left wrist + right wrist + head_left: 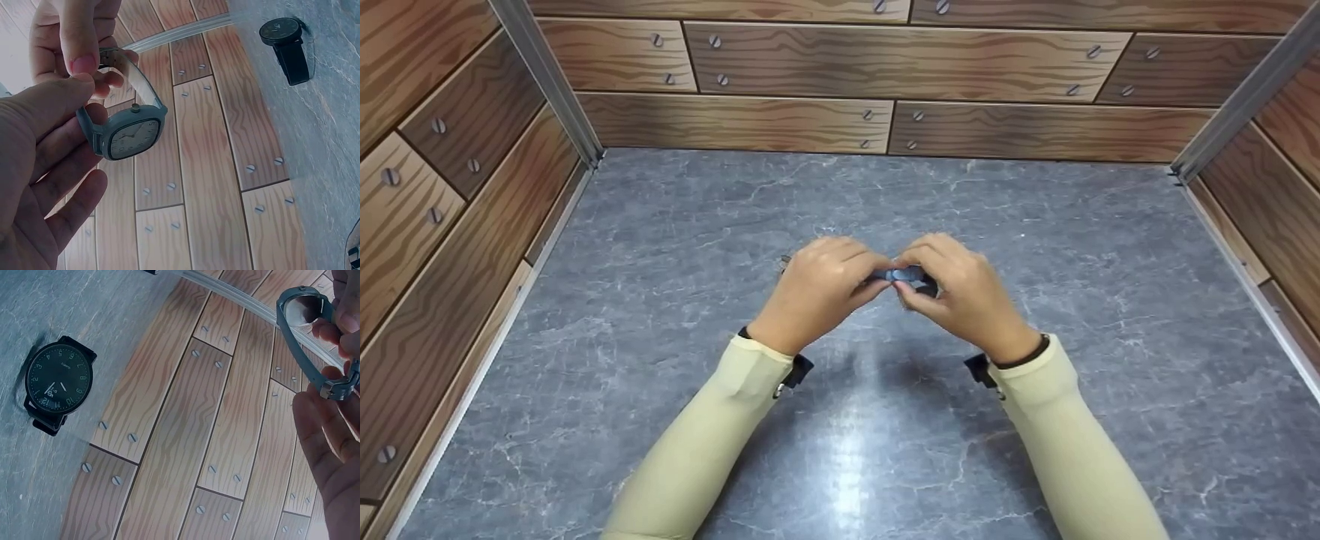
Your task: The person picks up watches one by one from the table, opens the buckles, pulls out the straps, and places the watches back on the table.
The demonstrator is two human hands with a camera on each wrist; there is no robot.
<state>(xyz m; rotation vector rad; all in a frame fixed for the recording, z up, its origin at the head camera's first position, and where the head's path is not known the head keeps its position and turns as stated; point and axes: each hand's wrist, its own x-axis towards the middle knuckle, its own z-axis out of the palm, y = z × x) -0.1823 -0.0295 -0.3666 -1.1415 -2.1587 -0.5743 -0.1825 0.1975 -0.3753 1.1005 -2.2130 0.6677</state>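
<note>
Both hands hold one light blue wristwatch (901,274) above the tabletop, between their fingertips. Its squarish pale dial (134,138) faces the left wrist view. With thumb and forefinger, my left hand (831,274) pinches the strap; the other fingers (70,194) are spread below. My right hand (956,281) pinches the strap from the other side, near the metal buckle (332,389). The strap appears fastened in a loop in the right wrist view, though fingers hide part of it.
A black round watch (60,377) lies on the grey marbled tabletop (675,420). The left wrist view also has a black watch (281,32), perhaps the same one, and a partly cut-off object (354,256). Wood-patterned walls (900,64) enclose the table.
</note>
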